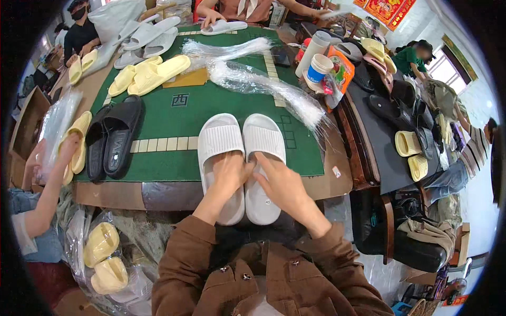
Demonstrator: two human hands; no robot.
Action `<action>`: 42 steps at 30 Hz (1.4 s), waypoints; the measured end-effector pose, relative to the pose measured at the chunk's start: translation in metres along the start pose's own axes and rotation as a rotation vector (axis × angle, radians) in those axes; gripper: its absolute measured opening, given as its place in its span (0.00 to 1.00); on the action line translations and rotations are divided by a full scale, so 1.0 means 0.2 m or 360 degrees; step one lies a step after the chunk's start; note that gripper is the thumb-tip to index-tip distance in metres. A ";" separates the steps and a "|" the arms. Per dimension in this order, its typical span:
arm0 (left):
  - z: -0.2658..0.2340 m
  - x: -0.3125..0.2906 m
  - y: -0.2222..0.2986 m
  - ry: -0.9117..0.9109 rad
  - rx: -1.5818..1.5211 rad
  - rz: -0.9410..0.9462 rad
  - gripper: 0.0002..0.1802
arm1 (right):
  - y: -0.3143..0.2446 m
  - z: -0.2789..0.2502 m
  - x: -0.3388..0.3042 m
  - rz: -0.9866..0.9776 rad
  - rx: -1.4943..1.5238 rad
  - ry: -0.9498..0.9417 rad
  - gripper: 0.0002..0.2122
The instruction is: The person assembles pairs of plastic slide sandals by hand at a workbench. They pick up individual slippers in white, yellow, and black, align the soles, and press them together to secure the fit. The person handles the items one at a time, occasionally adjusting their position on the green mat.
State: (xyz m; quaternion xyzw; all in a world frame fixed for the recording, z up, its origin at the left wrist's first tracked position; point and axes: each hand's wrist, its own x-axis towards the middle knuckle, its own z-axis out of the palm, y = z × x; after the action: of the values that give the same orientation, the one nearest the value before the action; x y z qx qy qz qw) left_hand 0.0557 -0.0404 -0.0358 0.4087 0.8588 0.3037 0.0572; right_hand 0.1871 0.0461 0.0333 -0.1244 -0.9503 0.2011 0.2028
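A pair of light grey slide slippers with ribbed straps is directly in front of me, toes on the table's green mat and heels past its near edge. My left hand (230, 171) reaches into the left slipper (220, 131), its fingertips hidden under the strap. My right hand (276, 181) grips the right slipper (263, 208), fingers partly under the strap and thumb over the footbed. The two slippers lie side by side, almost touching. To their left rests a pair of black slippers (120, 134).
Yellow slippers (158, 73), clear plastic bags (269, 89) and grey slippers (153, 34) lie on the green mat (174, 118). A paper cup (319, 68) stands at the right. Co-workers sit left and across; one person's hand (69, 147) touches a yellow slipper. More slippers cover the right table.
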 end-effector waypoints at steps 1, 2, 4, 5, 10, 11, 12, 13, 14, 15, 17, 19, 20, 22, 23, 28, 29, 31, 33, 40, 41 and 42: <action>-0.04 0.01 0.02 -0.0204 -0.0020 -0.0107 0.27 | -0.03 -0.08 0.02 0.0071 -0.0008 -0.0100 0.14; -0.07 0.03 0.05 -0.0412 -0.0044 -0.0203 0.28 | -0.04 -0.12 0.04 0.0150 -0.0022 -0.0195 0.13; -0.11 0.03 0.09 -0.0432 -0.0016 -0.0296 0.30 | -0.04 -0.16 0.16 0.0188 0.0072 -0.0064 0.11; -0.08 0.02 0.07 -0.0270 0.0006 -0.0256 0.30 | -0.03 -0.17 0.25 0.0194 0.0127 0.0002 0.11; -0.04 0.05 0.07 -0.0090 0.0094 -0.0110 0.30 | 0.31 0.19 0.65 -0.0021 0.0448 0.0097 0.11; -0.04 0.04 0.06 -0.0086 0.0075 -0.0127 0.30 | 0.31 0.24 0.69 0.0001 0.0408 0.0057 0.11; -0.04 0.04 0.06 -0.0083 0.0054 -0.0141 0.30 | 0.32 0.29 0.72 0.0026 0.0367 0.0019 0.11; -0.04 0.03 0.06 -0.0085 0.0036 -0.0162 0.29 | 0.30 0.30 0.74 0.0045 0.0408 -0.0099 0.12; -0.04 0.02 0.05 -0.0054 0.0046 -0.0141 0.29 | 0.29 0.32 0.75 0.0065 0.0447 -0.0216 0.12; -0.03 0.03 0.04 -0.0024 0.0054 -0.0119 0.30 | 0.28 0.33 0.76 0.0085 0.0484 -0.0332 0.12; -0.04 0.03 0.05 -0.0093 0.0027 -0.0135 0.31 | 0.29 0.36 0.75 0.0030 0.0588 -0.0173 0.11; -0.08 0.03 0.06 -0.0286 -0.0038 -0.0223 0.32 | 0.31 0.37 0.73 0.0012 0.0625 0.0048 0.11; -0.12 0.04 0.08 -0.0307 -0.0159 -0.0248 0.33 | 0.33 0.37 0.73 0.0150 0.0640 0.0107 0.10; -0.21 0.04 0.09 -0.0347 -0.0395 -0.0295 0.35 | 0.37 0.36 0.72 0.0425 0.0672 0.0233 0.10; -0.18 0.04 0.03 -0.0299 -0.0546 -0.0186 0.39 | 0.39 0.36 0.72 0.0512 0.0863 0.0201 0.10; -0.31 -0.17 0.07 0.0196 0.0032 0.0498 0.31 | 0.38 0.40 0.70 0.0417 0.0750 0.0242 0.11; -0.35 -0.19 0.11 0.0274 0.0069 0.0623 0.29 | 0.41 0.40 0.70 0.0418 0.0751 0.0277 0.11; -0.47 -0.16 0.15 -0.0093 -0.0267 0.0187 0.23 | 0.39 0.39 0.69 0.0445 0.0798 0.0298 0.11; -0.50 -0.07 0.19 0.0007 -0.0379 -0.0038 0.13 | 0.38 0.37 0.68 0.0442 0.0802 0.0302 0.11; -0.21 0.47 -0.12 0.0332 -0.0269 0.0344 0.13 | 0.34 0.36 0.69 0.0357 0.1069 0.0429 0.10; -0.20 0.49 -0.11 0.0193 -0.0446 0.0170 0.09 | 0.35 0.36 0.69 0.0377 0.1099 0.0424 0.11; -0.19 0.51 -0.11 0.0186 -0.0472 0.0139 0.10 | 0.35 0.37 0.68 0.0396 0.1131 0.0419 0.11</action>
State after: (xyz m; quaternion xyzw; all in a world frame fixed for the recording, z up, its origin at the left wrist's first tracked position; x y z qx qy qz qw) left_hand -0.0392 0.0061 -0.0017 0.4143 0.7879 0.4525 0.0535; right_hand 0.0447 0.1283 -0.0127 -0.1854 -0.7651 0.5226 0.3272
